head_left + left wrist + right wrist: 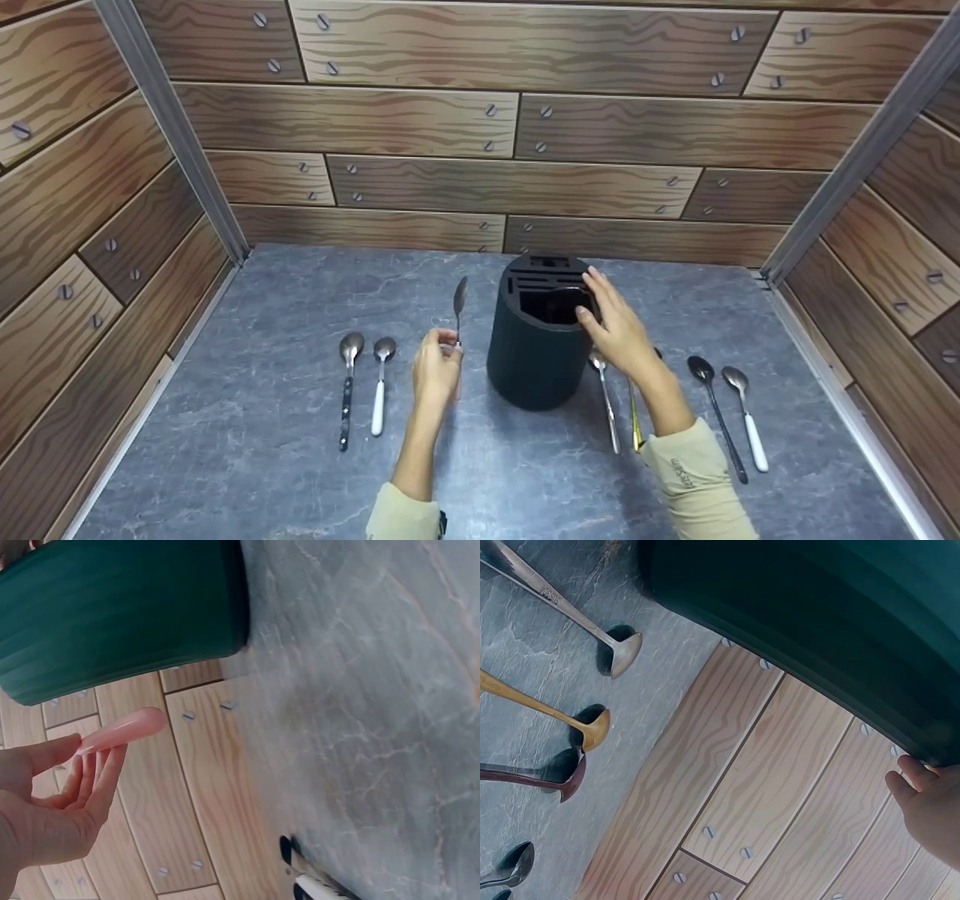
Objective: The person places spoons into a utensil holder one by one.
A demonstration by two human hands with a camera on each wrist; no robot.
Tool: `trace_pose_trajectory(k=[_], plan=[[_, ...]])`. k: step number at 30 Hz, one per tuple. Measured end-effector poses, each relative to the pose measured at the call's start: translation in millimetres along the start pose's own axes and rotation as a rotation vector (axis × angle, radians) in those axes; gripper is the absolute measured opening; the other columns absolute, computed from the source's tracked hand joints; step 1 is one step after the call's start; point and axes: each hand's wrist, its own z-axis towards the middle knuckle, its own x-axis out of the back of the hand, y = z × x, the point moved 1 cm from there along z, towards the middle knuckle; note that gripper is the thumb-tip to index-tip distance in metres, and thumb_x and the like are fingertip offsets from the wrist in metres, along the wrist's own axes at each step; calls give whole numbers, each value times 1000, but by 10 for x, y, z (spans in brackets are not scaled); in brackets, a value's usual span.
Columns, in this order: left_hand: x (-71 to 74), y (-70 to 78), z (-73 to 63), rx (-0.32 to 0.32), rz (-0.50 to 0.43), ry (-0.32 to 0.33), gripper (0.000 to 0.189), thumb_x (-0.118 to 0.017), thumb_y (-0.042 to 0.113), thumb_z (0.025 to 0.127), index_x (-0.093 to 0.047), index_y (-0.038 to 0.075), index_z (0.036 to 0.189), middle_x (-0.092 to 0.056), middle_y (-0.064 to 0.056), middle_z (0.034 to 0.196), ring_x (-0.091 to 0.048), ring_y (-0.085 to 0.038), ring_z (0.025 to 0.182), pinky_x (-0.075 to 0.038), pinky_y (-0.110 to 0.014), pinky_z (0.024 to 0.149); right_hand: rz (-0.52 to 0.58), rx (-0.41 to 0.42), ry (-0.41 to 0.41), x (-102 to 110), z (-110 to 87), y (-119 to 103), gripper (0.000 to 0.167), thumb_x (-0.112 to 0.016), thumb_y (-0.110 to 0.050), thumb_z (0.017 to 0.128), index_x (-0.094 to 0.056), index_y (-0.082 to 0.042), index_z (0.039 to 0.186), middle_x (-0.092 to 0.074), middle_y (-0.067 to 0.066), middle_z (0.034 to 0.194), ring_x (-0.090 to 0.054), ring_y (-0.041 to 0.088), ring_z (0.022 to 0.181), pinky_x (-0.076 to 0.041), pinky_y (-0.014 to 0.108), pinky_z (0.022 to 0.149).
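My left hand (436, 369) pinches a spoon (460, 296) between thumb and fingers, its metal bowl pointing up and away. In the left wrist view its pink handle (127, 731) sticks out past the fingertips, raised above the table. Just right of it stands a dark green utensil holder (534, 367) with slots and one large opening in its top. My right hand (621, 334) rests on the holder's right rim, fingers extended and thumb over the large opening. In the right wrist view the fingertips (904, 784) lie against the holder's wall (802, 622).
Left of the holder lie a spoon with a dotted black handle (346, 401) and a white-handled spoon (378, 405). To its right are a silver spoon (606, 397), a gold spoon (547, 709), a dark red spoon (532, 778), a black spoon (720, 416) and another white-handled spoon (754, 439).
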Motion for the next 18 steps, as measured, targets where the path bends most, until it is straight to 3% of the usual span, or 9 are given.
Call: trace_pose_trajectory(k=[18], plan=[[63, 220, -42, -75, -71, -1, 17, -65, 0, 79, -60, 6, 94, -61, -3, 90, -61, -20, 80, -46, -40, 71, 0, -4, 1, 0, 5, -4, 55, -47, -26, 94, -34, 0, 140, -27, 13, 147, -20, 31, 134, -20, 49, 104]])
